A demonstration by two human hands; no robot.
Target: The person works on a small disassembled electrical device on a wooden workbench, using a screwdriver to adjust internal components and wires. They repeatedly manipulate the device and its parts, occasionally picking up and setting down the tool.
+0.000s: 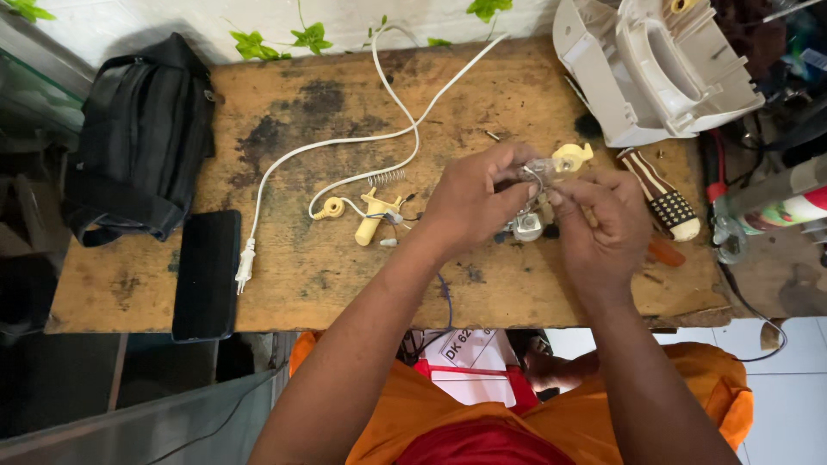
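Nearest, below the hands: orange cloth over the lap, and a red box with white sheets in it under the bench edge.

Above that, both hands raised just off the wooden bench, close together at working height, likely so the small piece sits in plain sight. Left hand curled, fingertips pinched on a clear plastic part with thin wires looping from it. Right hand curled too, thumb and forefinger pinching the same part from the other side. Touching that part on its far side, a small yellow knob; just beneath the hands, a whitish metal block, seemingly joined to the part by the wires.

Left of the left hand, loose on the bench: a yellow switch piece, a spring, and a white cord trailing to its plug, laid out apart, probably for easy picking. Further left, a black phone and a black bag.

Right of the right hand, a screwdriver with striped handle, within reach.

Beyond the hands, a cream housing, open side up; nothing discernible inside the hollow.
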